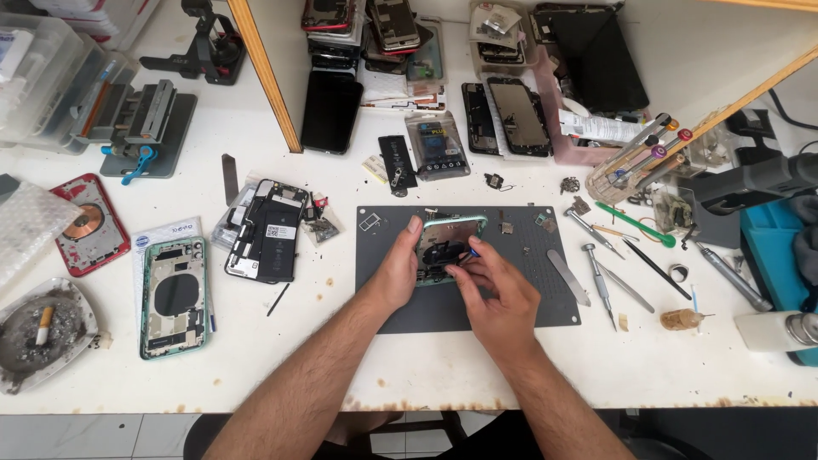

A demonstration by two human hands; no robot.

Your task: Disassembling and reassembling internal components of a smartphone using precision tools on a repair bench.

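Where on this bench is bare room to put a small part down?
Bare patches: the front edge of the white table left of the left hand, and the grey mat corner below it. Crowded: right of the right hand, where screwdrivers lie, and the back with stacked phones.

Bare mat [388, 315] below hands, screwdrivers [601, 281] crowding right (tightly), phone parts [264, 230] left

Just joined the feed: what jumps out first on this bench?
Both hands meet mid-table over a grey mat: the left hand steadies a green phone frame, and the right hand pinches a small blue tool at it. Left lie another green frame and a red back cover; screwdrivers lie right.
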